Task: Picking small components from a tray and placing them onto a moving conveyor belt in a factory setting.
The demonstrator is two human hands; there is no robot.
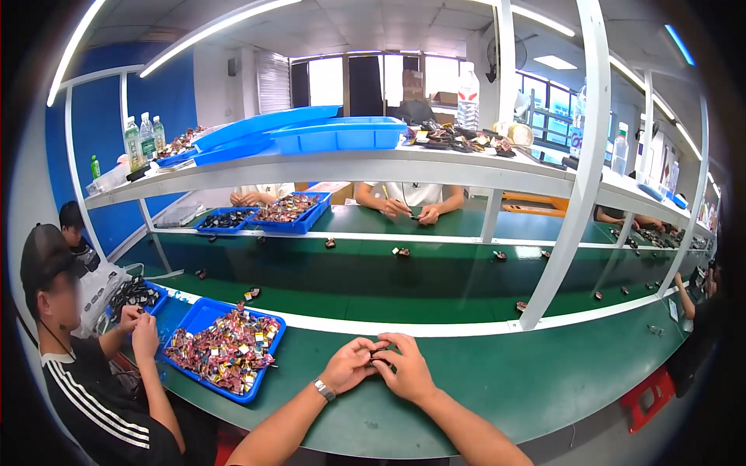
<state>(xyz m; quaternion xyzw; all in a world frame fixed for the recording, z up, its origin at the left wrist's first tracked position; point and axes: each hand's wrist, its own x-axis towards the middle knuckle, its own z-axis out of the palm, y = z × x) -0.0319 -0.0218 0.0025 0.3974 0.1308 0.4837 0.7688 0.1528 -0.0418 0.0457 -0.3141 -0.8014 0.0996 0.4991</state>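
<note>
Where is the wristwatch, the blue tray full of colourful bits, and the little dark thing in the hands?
wristwatch [325,389], head view, on its metal band.
blue tray [200,314], head view, on its bare far corner.
small dark part [379,354], head view, on the bit showing between the fingertips.

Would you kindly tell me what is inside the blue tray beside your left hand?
The blue tray holds a heap of small red, pink and yellow parts. Its floor beneath the heap is covered, so anything underneath cannot be seen.

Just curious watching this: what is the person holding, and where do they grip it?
A small dark part, pinched between the fingertips of left hand and right hand; exact grip hidden.
</note>
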